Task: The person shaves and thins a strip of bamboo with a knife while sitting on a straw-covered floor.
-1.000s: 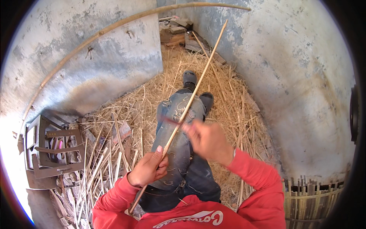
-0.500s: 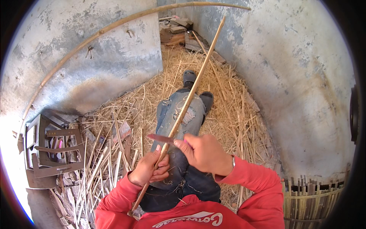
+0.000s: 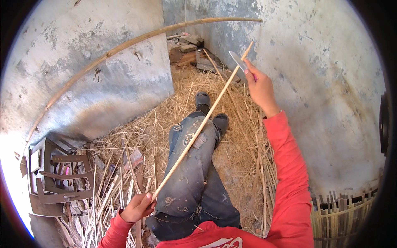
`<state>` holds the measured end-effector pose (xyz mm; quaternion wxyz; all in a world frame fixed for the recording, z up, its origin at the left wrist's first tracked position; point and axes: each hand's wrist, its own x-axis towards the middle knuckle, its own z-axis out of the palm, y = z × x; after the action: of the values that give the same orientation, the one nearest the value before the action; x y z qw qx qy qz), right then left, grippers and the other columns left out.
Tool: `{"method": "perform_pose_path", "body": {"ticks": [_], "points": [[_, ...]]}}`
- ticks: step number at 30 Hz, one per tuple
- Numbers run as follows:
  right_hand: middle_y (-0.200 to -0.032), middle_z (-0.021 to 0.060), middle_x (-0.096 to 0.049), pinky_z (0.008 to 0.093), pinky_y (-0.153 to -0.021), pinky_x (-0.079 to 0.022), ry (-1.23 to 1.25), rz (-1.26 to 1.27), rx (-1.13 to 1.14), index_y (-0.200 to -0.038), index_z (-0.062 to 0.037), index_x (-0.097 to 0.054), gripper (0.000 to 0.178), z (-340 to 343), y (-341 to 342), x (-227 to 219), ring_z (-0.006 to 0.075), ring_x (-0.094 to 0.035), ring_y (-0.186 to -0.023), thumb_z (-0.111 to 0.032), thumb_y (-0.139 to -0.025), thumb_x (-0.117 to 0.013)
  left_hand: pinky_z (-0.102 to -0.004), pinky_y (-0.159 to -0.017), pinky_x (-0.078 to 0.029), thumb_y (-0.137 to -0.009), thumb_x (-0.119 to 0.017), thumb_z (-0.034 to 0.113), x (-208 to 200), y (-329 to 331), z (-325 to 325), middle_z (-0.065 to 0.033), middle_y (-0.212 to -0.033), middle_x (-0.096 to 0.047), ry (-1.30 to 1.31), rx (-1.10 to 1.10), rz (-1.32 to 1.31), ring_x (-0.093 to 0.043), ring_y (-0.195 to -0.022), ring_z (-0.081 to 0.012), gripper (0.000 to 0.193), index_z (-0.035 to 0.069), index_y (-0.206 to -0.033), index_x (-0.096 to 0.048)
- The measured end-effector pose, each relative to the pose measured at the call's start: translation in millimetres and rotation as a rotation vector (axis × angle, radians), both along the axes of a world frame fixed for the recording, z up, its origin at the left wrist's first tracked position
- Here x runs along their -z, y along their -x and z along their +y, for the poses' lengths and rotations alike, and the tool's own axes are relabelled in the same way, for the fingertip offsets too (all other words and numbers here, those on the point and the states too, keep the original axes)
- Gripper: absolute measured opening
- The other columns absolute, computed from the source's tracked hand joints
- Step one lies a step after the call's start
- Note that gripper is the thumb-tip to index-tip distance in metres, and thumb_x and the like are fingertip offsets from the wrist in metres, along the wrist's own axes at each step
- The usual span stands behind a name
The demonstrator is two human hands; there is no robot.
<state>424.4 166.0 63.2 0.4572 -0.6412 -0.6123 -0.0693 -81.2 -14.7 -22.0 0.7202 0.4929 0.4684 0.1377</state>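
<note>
A long, pale bamboo strip slants across my outstretched legs, its far end up near the wall corner. My left hand is closed round its near end, beside my thigh. In my right hand is a knife, its handle mostly covered by my fingers, with a bit of pink showing. The blade lies across the strip close to the far tip, and my right arm is stretched far out. Small curled shavings cling to my jeans.
Straw-like shavings cover the floor, with loose strips at left. A dark broken frame stands by the left wall. A long curved pole leans there. Bricks and wood lie in the corner; a woven bamboo basket stands at lower right.
My right hand with the knife has moved from mid-strip out to its far end. My left hand has slid down and left to the near end, and the strip sits lower.
</note>
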Motion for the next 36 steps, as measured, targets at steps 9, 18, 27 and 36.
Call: {"method": "perform_pose_path", "body": {"ticks": [9,18,27,36], "points": [[-0.073,0.0216,-0.064,0.0364,-0.054,-0.045,0.145,0.045,-0.183,-0.138,-0.0156,-0.070,0.035,-39,58,0,0.0210,-0.050,-0.052,-0.016,-0.103,-0.063,-0.0367,-0.052,-0.043,-0.115,-0.039,0.029,-19,-4,4,-0.0089,-0.057,-0.055,-0.627,0.136,0.278,-0.055,-0.050,-0.0233,0.051,-0.001,-0.081,-0.061],[-0.073,0.0157,-0.067,0.0430,-0.054,-0.051,0.225,0.028,-0.584,-0.146,-0.0182,-0.063,0.045,-128,153,38,0.0307,-0.062,-0.053,-0.014,-0.101,-0.062,-0.0296,-0.048,-0.030,-0.116,-0.036,0.042,-9,-34,0,-0.0012,-0.057,-0.043,-0.253,-0.020,0.038,-0.037,-0.047,-0.0119,0.056,0.004,-0.078,-0.051],[-0.062,0.0138,-0.054,0.0374,-0.050,-0.041,0.145,0.018,-0.378,-0.139,-0.0166,-0.070,0.037,-81,128,28,0.0186,-0.046,-0.049,-0.011,-0.103,-0.061,-0.0270,-0.048,-0.024,-0.116,-0.024,0.052,-20,-39,17,0.0032,-0.059,-0.026,0.282,-0.026,-0.234,-0.023,-0.049,-0.0093,0.057,0.011,-0.079,-0.038],[-0.067,0.0163,-0.063,0.0384,-0.052,-0.044,0.179,0.065,-0.168,-0.135,-0.0115,-0.071,0.033,-25,63,10,0.0211,-0.055,-0.051,-0.018,-0.104,-0.063,-0.0281,-0.048,-0.024,-0.116,-0.026,0.051,-20,-40,15,0.0025,-0.058,-0.031,0.071,-0.006,-0.128,-0.026,-0.049,-0.0100,0.059,0.009,-0.077,-0.039]]}}
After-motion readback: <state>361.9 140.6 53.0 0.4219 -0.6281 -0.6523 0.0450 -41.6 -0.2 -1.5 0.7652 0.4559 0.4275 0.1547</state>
